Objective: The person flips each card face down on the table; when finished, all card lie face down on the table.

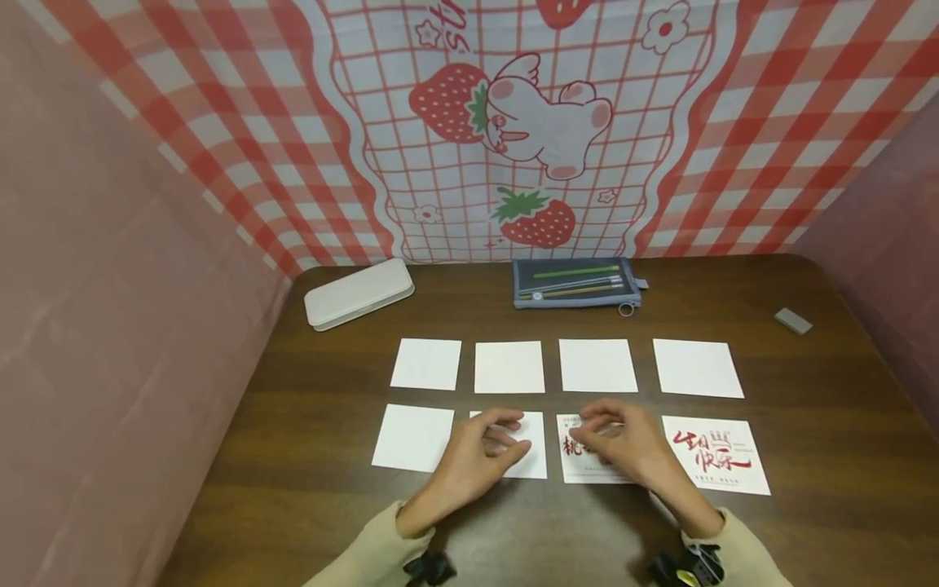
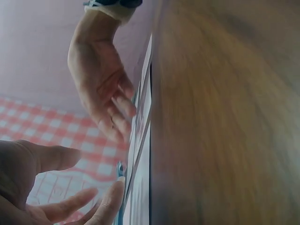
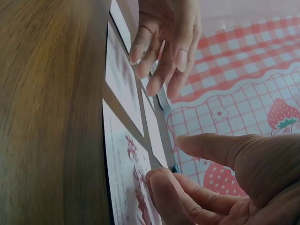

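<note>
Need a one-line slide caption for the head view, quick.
Left hand and right hand hover over the near row of eight cards on a wooden table, two face up.

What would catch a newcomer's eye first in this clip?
Eight cards lie in two rows on the brown table, and the printed card at front right, with bold red and black writing, stands out. Both hands hover over the front row, the left hand above a blank card. Behind hangs a strawberry cloth.

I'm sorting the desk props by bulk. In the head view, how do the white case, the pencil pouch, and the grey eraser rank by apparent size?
1. Pencil pouch and white case: they look about alike, so no ranking between them.
2. Grey eraser: clearly smallest.
</note>
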`<state>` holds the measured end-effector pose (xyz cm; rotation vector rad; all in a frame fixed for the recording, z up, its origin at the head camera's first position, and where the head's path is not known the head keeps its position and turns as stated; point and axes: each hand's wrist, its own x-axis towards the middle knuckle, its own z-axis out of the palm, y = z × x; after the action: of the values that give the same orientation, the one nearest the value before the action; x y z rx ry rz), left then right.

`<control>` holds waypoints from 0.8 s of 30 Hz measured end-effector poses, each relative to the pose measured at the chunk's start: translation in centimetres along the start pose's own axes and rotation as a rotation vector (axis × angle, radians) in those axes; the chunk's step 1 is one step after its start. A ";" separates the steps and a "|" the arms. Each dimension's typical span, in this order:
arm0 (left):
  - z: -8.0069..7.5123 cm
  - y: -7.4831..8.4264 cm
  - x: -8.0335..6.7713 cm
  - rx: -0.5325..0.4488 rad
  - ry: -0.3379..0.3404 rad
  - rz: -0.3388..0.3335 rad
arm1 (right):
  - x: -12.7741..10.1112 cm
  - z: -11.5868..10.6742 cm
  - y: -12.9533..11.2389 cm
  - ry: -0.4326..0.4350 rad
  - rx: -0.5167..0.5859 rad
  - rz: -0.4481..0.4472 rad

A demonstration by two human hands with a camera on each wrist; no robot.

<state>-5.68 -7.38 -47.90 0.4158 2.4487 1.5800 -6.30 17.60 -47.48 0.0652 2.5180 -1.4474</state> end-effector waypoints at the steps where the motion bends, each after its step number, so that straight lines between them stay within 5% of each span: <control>1: 0.2 0.1 0.1 -0.015 -0.013 -0.005 | -0.1 -0.2 0.1 0.008 -0.013 0.005; 12: 3.0 1.1 0.7 -0.129 -0.102 -0.050 | -0.9 -2.2 1.2 0.073 -0.123 0.015; 24: 5.2 1.9 0.3 -0.187 -0.107 -0.060 | -1.6 -3.2 2.2 0.171 -0.132 -0.038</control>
<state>-4.11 -2.09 -48.28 0.3816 2.1910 1.6964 -4.94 21.57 -47.45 0.1243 2.7599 -1.3379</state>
